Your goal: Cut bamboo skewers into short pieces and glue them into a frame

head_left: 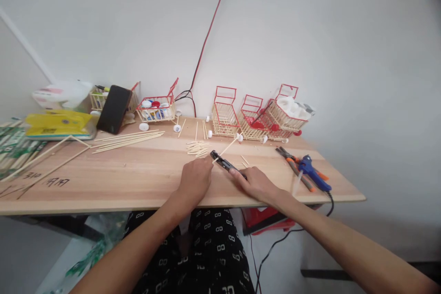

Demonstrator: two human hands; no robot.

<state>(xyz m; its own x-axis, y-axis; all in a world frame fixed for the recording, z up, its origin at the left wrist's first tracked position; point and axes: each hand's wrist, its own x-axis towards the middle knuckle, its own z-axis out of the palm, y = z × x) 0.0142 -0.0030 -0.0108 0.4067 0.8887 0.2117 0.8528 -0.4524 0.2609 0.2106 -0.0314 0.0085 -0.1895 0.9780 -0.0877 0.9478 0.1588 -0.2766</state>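
My right hand (pixel 257 181) is closed around a slim black clipper-like tool (pixel 225 164), whose head points up and left over the table. A thin wooden stick (pixel 228 148) passes across the tool's head, slanting up to the right. The fingers of my left hand (pixel 196 177) are pinched at the stick's lower end, close beside the tool's head. Just beyond my left hand lies a small pile of short cut sticks (pixel 198 148). Two or so short pieces (pixel 245 161) rest right of the tool.
Behind my hands stand several stick-built toy shopping carts (pixel 225 117) with red handles. A blue glue gun (pixel 313 172) and orange-handled pliers (pixel 292 163) lie right. Leftward are long sticks (pixel 129 141), a phone (pixel 115 109) and a yellow packet (pixel 62 124). The table's front edge (pixel 138 207) is near.
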